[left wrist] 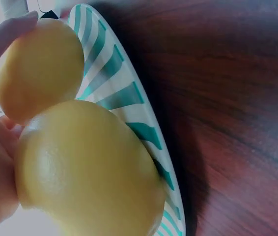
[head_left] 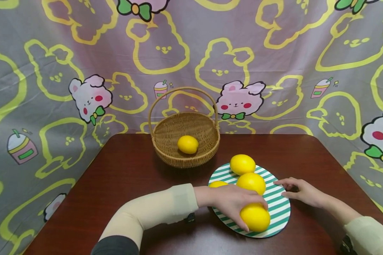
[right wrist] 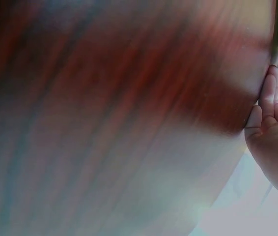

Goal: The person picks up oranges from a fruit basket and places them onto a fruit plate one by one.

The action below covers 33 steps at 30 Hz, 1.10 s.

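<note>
My left hand (head_left: 234,202) reaches across a round plate with green and white stripes (head_left: 279,212) and grips the lemon (head_left: 255,217) nearest its front edge. In the left wrist view, the fingers lie against that lemon (left wrist: 41,69), and another lemon (left wrist: 90,172) sits close below the palm. Two more lemons stand farther back on the plate: one in the middle (head_left: 250,183), one at the rear (head_left: 242,164). A fourth lemon (head_left: 218,183) is partly covered by the left forearm. At the plate's right rim, my right hand (head_left: 304,193) holds the edge between thumb and fingers.
Behind the plate, to the left, a wicker basket (head_left: 166,156) with a tall handle holds one lemon (head_left: 188,144). Everything stands on a dark red-brown wooden table (head_left: 115,166). A patterned cloth (head_left: 185,46) hangs behind and on both sides.
</note>
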Available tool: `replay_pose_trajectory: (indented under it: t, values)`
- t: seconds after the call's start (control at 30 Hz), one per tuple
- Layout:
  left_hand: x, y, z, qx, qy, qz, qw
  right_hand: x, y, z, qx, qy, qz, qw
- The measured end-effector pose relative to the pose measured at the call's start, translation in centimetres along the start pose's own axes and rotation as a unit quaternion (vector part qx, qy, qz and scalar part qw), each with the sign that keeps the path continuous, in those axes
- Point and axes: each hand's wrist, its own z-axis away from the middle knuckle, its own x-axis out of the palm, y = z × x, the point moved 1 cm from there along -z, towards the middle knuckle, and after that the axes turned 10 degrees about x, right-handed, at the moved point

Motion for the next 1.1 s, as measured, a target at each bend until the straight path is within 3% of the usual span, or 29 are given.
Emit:
replay_pose_trajectory:
  t: [0.37, 1.1]
  values:
    - [0.0, -0.2, 0.1, -0.014, -0.019, -0.003, 0.9997, 0.0, -0.1, -0.1, -0.004, 0.002, 0.001, 1.0]
    - [-0.8, -0.4, 1.6, -0.002, 0.021, 0.017, 0.9996, 0.1, -0.1, 0.2, -0.003, 0.001, -0.003, 1.0]
